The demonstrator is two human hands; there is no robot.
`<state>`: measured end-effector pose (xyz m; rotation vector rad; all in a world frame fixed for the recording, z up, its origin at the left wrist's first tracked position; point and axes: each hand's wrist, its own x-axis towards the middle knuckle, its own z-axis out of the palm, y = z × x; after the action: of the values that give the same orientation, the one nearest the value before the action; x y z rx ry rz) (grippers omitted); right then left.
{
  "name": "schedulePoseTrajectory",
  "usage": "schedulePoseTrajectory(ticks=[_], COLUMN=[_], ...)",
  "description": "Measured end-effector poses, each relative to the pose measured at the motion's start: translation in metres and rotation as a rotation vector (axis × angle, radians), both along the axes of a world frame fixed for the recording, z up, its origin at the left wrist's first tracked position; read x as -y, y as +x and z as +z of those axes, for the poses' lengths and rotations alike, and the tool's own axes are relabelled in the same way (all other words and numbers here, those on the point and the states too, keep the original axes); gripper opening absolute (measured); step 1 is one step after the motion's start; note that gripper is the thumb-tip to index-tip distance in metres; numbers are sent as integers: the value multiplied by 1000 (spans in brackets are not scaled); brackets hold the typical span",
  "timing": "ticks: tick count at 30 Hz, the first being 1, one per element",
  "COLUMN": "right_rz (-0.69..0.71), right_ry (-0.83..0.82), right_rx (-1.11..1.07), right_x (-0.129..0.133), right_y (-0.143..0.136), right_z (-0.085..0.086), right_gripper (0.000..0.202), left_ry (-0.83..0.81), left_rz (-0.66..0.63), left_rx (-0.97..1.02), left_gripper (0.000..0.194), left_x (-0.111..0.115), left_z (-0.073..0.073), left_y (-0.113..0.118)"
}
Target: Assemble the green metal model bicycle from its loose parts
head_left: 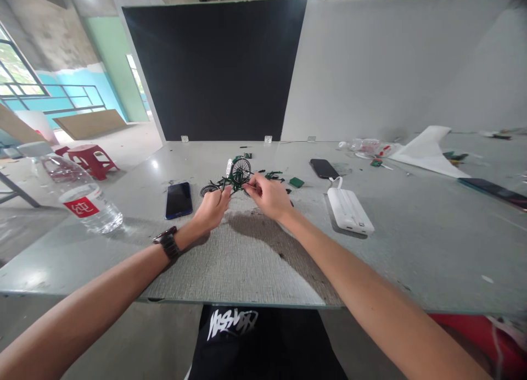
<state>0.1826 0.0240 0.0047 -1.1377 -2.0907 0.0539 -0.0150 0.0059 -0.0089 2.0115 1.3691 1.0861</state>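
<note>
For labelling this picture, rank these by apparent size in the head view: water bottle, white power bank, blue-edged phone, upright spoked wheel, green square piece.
Largest to smallest:
Water bottle
White power bank
Blue-edged phone
Upright spoked wheel
Green square piece

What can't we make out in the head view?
All in the head view:
Which part of the model bicycle the left hand grips: covered by that hand.
What exactly the right hand pinches: hidden by the hand itself.
Small green parts beyond it: too small to identify.
Red object, lower right: cut off by the frame edge, partly behind the right forearm.
</note>
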Motion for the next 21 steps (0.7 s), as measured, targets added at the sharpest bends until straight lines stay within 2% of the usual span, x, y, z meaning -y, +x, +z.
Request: schedulePoseTrajectory(ticks=[6,8,11,14,17,21], right_rz=[149,115,-7,-59,28,173], right_ry=[-80,-36,33,12,-81,-195], right_rx=[67,72,32,-16,-12,-98], right_x=[12,13,9,5,5,13], right_y=[-16,-19,-14,-6,-6,-17], right_z=[-6,-5,-2,0,-1,-3], right_gripper=[34,34,34,26,22,34], left_ry=[27,41,51,65,81,101], left_rz=[20,14,-13,-8,4,-17], left_rx=[-48,-64,-95,-112,-88,-52], left_gripper=[57,55,48,44,44,40], left_x=[-2,-2,0,0,-2,-3], left_z=[0,2,3,2,-1,-1], left_y=[-4,-3,-2,-1,-2,-4])
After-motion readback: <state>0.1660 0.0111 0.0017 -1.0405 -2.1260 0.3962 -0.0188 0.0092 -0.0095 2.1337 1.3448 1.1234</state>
